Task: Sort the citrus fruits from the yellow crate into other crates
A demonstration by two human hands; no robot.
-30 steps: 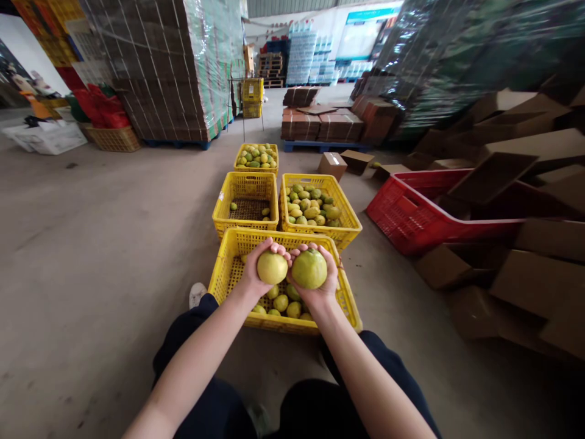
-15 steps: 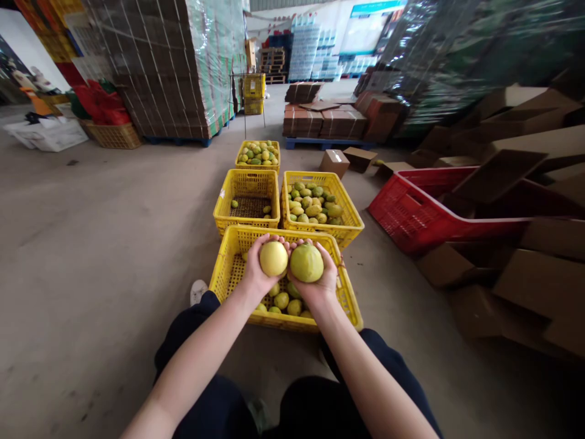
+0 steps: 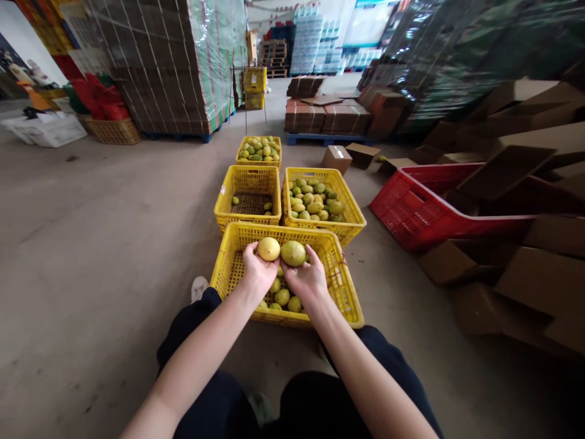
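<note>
the person's left hand [image 3: 259,268] is turned palm up and half cupped, the thumb standing at the left side of a yellow fruit [image 3: 269,249] and the fingers bent beneath it, so that the hand has hold of this one piece. the right hand [image 3: 309,275] is cupped likewise, its thumb and fingers parted around a greener fruit [image 3: 293,253]; the undersides of both grips are partly hidden. the two fruits are side by side and very near each other, held above the near yellow crate [image 3: 223,262]. inside that crate, below the hands, lie more fruits [image 3: 282,297], mostly toward the person's side. just beyond it stand two more yellow crates: the back left crate [image 3: 247,218] has a few fruits on its slatted bottom, and the back right crate [image 3: 326,226] has many green and yellow ones. a smaller-looking far crate [image 3: 258,162], also well filled, stands behind the left one. to the right, well apart from the hands, a red crate [image 3: 406,213] sits among loose cardboard boxes [image 3: 543,280]. a white shoe [image 3: 199,288] shows beside the near crate's left side.
</note>
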